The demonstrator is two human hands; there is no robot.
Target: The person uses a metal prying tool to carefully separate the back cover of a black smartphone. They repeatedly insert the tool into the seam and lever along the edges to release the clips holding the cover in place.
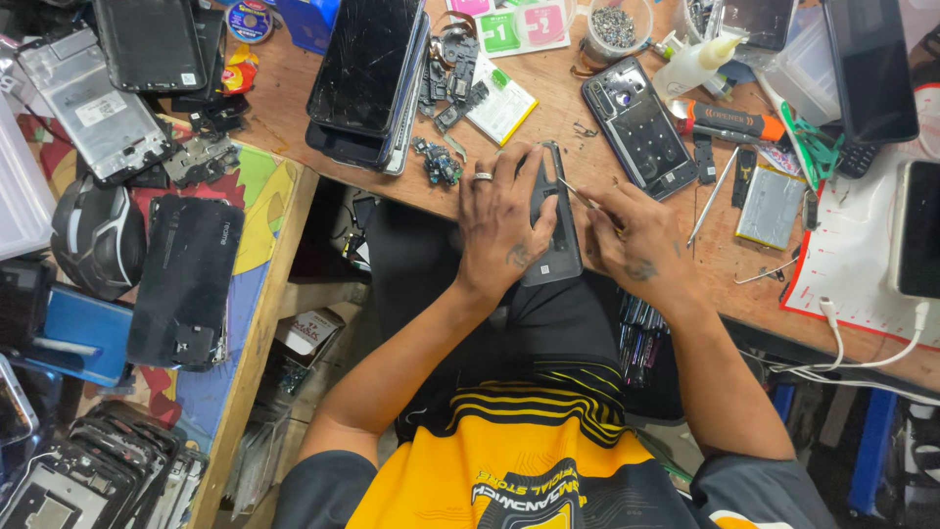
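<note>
My left hand point(504, 220), with a ring on one finger, grips a dark grey phone frame point(556, 245) that rests at the front edge of the wooden bench point(294, 88). My right hand point(636, 235) pinches thin metal tweezers point(578, 193), whose tip touches the frame's upper right side. Both hands are close together over the frame. An opened phone body point(641, 127) lies just beyond my right hand.
A stack of cracked phones point(367, 78) lies at the back left, beside loose small parts point(441, 162). An orange-handled screwdriver point(729, 120), a glue bottle point(697, 59), a silver battery point(771, 206) and a white mat point(852, 255) sit right. Phone backs and frames cover the left table point(186, 279).
</note>
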